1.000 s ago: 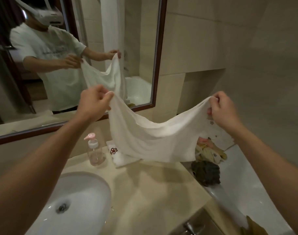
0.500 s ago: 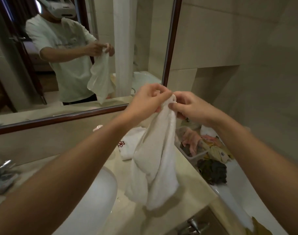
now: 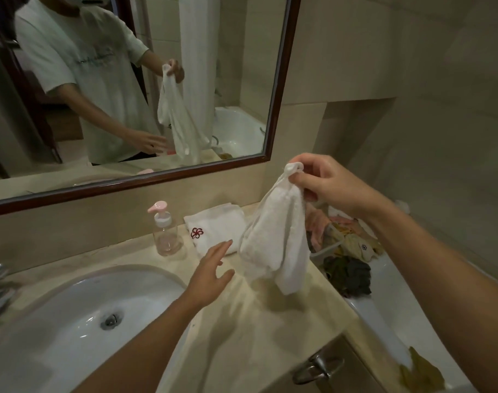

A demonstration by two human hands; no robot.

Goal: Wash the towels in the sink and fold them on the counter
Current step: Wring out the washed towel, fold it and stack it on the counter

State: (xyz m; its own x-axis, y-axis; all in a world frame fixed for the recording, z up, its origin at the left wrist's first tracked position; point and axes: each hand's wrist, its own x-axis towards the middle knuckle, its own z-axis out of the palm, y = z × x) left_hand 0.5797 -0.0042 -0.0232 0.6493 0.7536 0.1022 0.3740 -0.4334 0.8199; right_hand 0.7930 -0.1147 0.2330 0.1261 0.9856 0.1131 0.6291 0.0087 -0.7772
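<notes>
Left hand (image 3: 211, 272) has left the towel corners since half a second ago; right hand (image 3: 324, 184) now carries the doubled white towel (image 3: 276, 239) alone.

Right fingers (image 3: 296, 181) pinch both gathered corners at the top; the towel hangs below them, clear of the desk (image 3: 242, 321). Left fingers are spread, holding nothing, just left of the hanging cloth and short of the folded towel (image 3: 216, 228) with the red emblem. Risk: one corner may slip from the single pinch and spoil the fold, or the hem may drag on the desk. Below the right fingers, a clear bin (image 3: 324, 251) holds mixed coloured cloths (image 3: 352, 242). Left of the left fingers, the sink (image 3: 58, 321) holds no towel. The soap bottle (image 3: 165, 231) looks nearly empty.
</notes>
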